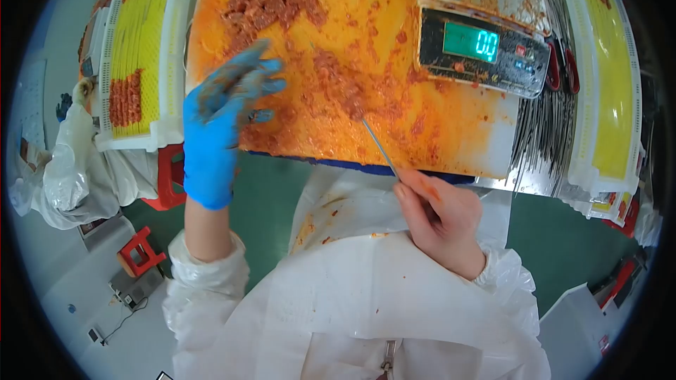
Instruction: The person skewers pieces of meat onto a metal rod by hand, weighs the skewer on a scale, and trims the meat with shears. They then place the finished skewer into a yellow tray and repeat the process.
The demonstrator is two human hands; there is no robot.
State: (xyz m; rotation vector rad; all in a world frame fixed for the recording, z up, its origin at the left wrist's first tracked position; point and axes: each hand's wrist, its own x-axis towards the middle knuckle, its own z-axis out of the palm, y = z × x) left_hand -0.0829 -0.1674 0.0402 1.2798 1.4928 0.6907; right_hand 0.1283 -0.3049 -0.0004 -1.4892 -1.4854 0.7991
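Observation:
My right hand [445, 219], bare and with a reddish smear on it, pinches the near end of a thin metal skewer [381, 147]. Pieces of marinated raw meat [339, 88] are threaded along its far part, which lies on or just over the orange-stained board [461, 137]. To the left, my left hand [224, 116] wears a soiled blue glove. Its fingers are apart with nothing in them, just left of the skewered meat. Beyond that hand, a pile of raw meat pieces [271, 3] rests on the board.
A digital scale [486, 49] reads 0.0 at the board's right. Many metal skewers [546, 141] and red-handled scissors [563, 67] lie beside it. Yellow-lined white trays [169, 91] holding meat skewers flank both sides. A co-worker's white sleeve [70, 162] shows far left, near a red stool [141, 252].

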